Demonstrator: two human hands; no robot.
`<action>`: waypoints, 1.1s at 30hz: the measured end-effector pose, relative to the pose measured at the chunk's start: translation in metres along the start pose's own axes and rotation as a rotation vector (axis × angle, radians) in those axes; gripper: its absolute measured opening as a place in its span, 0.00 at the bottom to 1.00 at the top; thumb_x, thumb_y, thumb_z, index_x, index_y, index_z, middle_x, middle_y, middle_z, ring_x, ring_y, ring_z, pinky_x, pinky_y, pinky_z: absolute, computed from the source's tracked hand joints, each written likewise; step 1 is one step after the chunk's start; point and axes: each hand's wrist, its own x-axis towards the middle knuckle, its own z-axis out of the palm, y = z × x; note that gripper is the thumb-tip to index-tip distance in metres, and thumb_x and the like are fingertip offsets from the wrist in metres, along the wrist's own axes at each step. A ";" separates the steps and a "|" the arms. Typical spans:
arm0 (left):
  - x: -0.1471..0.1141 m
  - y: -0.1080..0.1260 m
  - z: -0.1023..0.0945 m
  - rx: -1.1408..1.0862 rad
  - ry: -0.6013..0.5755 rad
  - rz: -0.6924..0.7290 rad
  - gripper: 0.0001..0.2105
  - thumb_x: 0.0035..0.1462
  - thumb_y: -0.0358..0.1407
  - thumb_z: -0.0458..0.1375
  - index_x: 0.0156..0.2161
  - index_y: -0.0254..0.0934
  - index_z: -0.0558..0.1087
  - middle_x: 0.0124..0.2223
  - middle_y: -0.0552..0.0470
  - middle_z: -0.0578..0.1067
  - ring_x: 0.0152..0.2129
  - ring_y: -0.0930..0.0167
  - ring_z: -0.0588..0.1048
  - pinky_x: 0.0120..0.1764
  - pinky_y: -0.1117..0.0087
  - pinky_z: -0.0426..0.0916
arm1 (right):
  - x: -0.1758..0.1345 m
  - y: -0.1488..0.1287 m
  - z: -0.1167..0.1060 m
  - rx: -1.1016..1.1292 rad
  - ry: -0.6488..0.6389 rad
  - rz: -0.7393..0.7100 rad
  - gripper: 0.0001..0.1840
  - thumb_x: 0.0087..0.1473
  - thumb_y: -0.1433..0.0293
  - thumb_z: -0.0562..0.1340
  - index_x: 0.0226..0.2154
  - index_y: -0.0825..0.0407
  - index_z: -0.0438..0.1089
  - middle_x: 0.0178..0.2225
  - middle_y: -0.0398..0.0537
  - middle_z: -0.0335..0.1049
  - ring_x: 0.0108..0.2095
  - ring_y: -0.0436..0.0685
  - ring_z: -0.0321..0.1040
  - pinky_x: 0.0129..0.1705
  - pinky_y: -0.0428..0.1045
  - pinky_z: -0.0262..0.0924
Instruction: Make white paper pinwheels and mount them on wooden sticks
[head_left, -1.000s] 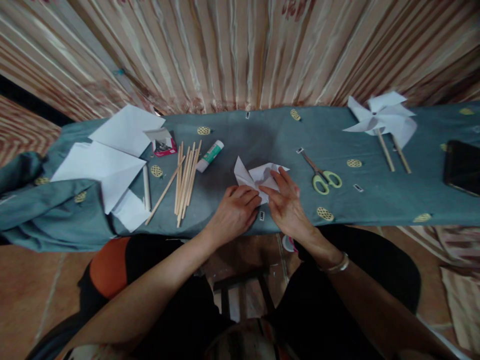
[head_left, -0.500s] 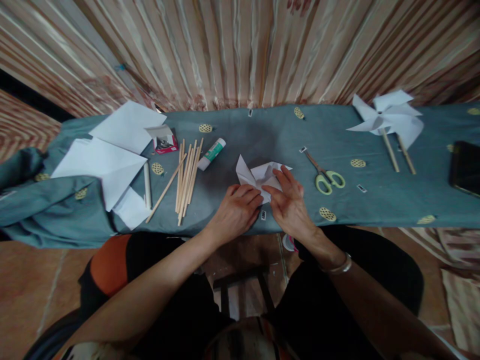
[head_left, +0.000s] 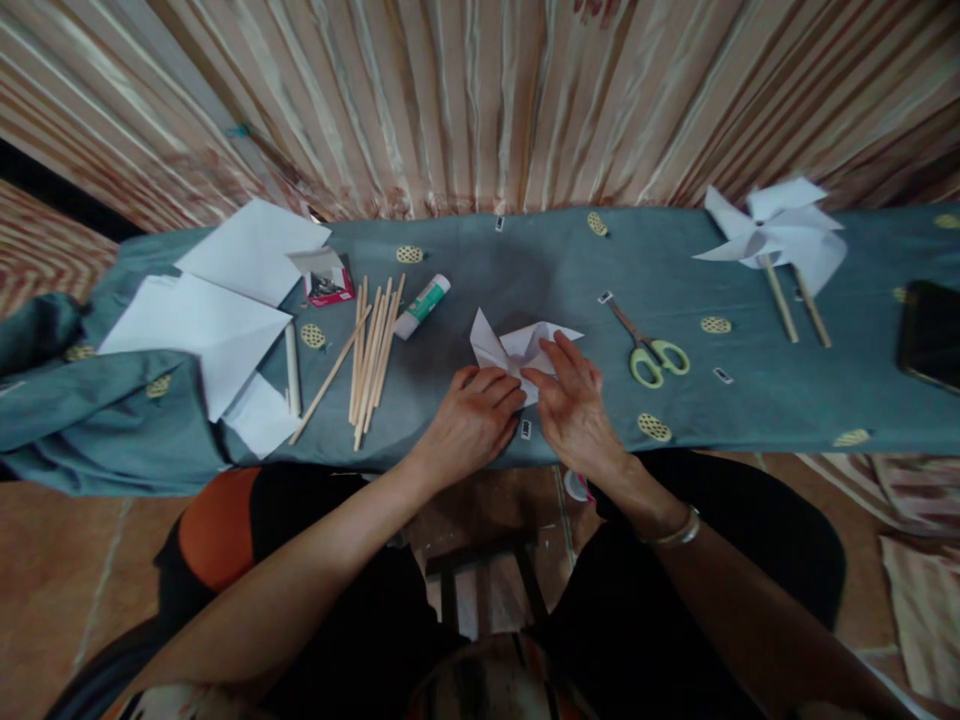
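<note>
A white paper pinwheel (head_left: 491, 345) with folded, pointed blades lies on the cloth in front of me. My left hand (head_left: 480, 410) presses on its near left part, fingers curled together over the paper. On the right side, my right hand (head_left: 574, 400) grips a blade, thumb toward the centre and fingers bent over the fold. Both hands cover much of the near edge. To the right lie scissors (head_left: 651, 358) with light green handles. A glue stick (head_left: 422, 307) rests to the left of the pinwheel, beside several wooden sticks (head_left: 373, 360).
White paper sheets (head_left: 232, 330) and a small red box (head_left: 328, 280) of metal bits lie at left, near a white rod (head_left: 292, 370). Finished-looking pinwheels on sticks (head_left: 776, 235) lie at far right, near a dark phone-like object (head_left: 932, 335). A striped curtain (head_left: 480, 110) hangs behind the table.
Very little differs. My right hand has shifted slightly left on the paper blade; the left hand keeps its place. The whole view has drifted a touch.
</note>
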 end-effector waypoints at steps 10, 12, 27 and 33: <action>0.000 -0.001 0.002 -0.008 0.009 0.008 0.12 0.62 0.33 0.53 0.50 0.33 0.70 0.50 0.44 0.76 0.50 0.61 0.69 0.52 0.58 0.58 | 0.003 -0.001 0.001 -0.060 -0.010 -0.017 0.25 0.58 0.79 0.52 0.56 0.48 0.65 0.65 0.56 0.52 0.68 0.69 0.41 0.59 0.66 0.51; 0.000 -0.001 0.002 -0.009 0.014 0.006 0.12 0.62 0.33 0.53 0.49 0.33 0.70 0.50 0.44 0.76 0.50 0.61 0.69 0.52 0.58 0.58 | 0.004 -0.001 0.000 -0.064 -0.010 -0.018 0.25 0.58 0.78 0.52 0.56 0.48 0.65 0.65 0.56 0.52 0.68 0.69 0.42 0.59 0.67 0.51; 0.001 -0.001 0.001 -0.023 0.033 0.007 0.12 0.61 0.31 0.54 0.48 0.33 0.71 0.51 0.43 0.76 0.52 0.62 0.70 0.53 0.57 0.57 | 0.003 0.000 0.000 -0.037 -0.003 -0.021 0.24 0.58 0.79 0.51 0.55 0.50 0.66 0.64 0.57 0.53 0.68 0.68 0.42 0.60 0.67 0.51; 0.001 -0.001 0.002 -0.019 0.026 0.005 0.12 0.61 0.31 0.53 0.49 0.34 0.71 0.50 0.43 0.76 0.52 0.62 0.70 0.54 0.56 0.56 | 0.001 0.003 -0.002 -0.043 0.013 -0.023 0.20 0.60 0.76 0.52 0.52 0.51 0.68 0.64 0.58 0.53 0.67 0.69 0.43 0.59 0.67 0.51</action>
